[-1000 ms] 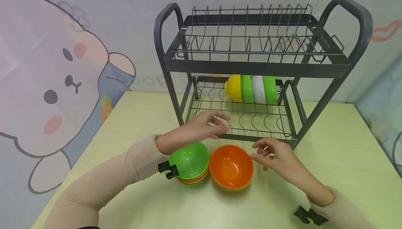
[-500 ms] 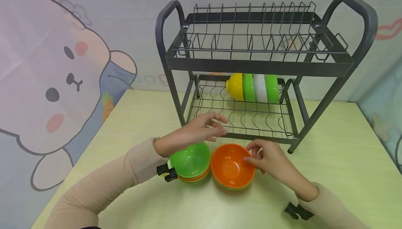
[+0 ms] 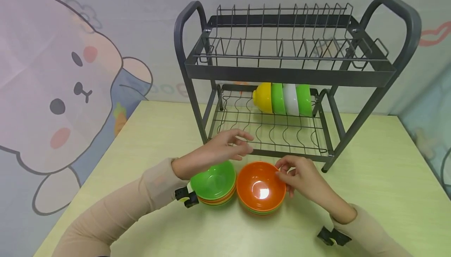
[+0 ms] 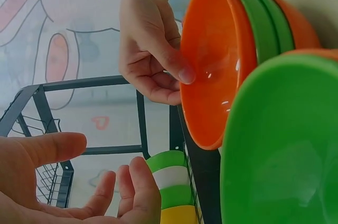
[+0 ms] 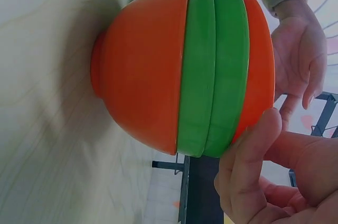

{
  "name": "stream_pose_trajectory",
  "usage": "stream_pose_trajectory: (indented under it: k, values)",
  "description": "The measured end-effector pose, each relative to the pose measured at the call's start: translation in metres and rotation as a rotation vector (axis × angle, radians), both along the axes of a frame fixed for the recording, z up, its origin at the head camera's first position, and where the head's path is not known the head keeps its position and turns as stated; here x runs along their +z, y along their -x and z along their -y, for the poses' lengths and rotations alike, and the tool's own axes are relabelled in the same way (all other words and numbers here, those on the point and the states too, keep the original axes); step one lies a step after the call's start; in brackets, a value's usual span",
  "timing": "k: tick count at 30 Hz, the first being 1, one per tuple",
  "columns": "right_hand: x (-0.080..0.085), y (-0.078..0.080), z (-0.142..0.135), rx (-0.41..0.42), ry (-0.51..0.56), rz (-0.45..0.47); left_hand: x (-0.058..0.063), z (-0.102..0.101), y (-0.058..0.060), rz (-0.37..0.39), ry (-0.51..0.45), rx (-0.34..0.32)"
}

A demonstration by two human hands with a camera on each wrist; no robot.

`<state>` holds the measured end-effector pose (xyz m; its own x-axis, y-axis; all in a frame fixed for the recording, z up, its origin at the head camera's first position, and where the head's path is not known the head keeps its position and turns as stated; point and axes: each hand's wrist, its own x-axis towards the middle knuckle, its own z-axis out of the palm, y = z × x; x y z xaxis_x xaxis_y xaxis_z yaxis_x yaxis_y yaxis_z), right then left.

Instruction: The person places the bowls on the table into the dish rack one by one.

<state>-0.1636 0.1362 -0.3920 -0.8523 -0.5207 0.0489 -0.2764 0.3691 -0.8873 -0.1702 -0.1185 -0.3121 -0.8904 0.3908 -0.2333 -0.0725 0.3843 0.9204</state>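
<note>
My right hand (image 3: 301, 176) pinches the right rim of an orange bowl (image 3: 260, 189), thumb inside it and fingers outside. That bowl tops a stack; below it the right wrist view shows two green bowls (image 5: 228, 71) and an orange bottom bowl (image 5: 145, 71). To its left stands a second stack, topped by a green bowl (image 3: 215, 182) with orange and green rims under it. Over the back of this stack my left hand (image 3: 225, 147) hovers with relaxed fingers, holding nothing; its wrist and sleeve cover part of the green bowl.
Behind the stacks stands a dark two-tier dish rack (image 3: 289, 75). On its lower shelf several bowls stand on edge in a row: a yellow bowl (image 3: 263, 98), two green ones and a white bowl (image 3: 290, 100). A pale wooden table (image 3: 165, 225) carries everything; a printed cloth hangs behind.
My right hand has moved left to the orange bowl and taken hold of its rim. The left hand has shifted slightly down and left.
</note>
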Motion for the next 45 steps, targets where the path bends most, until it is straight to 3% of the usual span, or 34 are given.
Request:
stream_pose_trajectory:
  k: [6, 15, 22, 32, 45]
  values:
    - [0.000, -0.001, -0.001, -0.004, 0.024, 0.015, -0.003, 0.002, 0.000, -0.005, 0.006, 0.006]
    - [0.014, 0.000, -0.006, -0.063, 0.088, 0.071, -0.006, 0.004, 0.000, -0.008, 0.014, 0.006]
    - [0.031, 0.000, -0.009, -0.090, 0.134, 0.054, -0.007, 0.009, -0.004, 0.038, -0.007, -0.061]
    - [0.054, -0.001, -0.012, -0.120, 0.207, 0.061, -0.008, 0.007, -0.007, 0.206, -0.301, -0.136]
    - [0.064, 0.001, -0.016, -0.140, 0.251, 0.054, -0.008, 0.002, -0.007, 0.266, -0.483, -0.120]
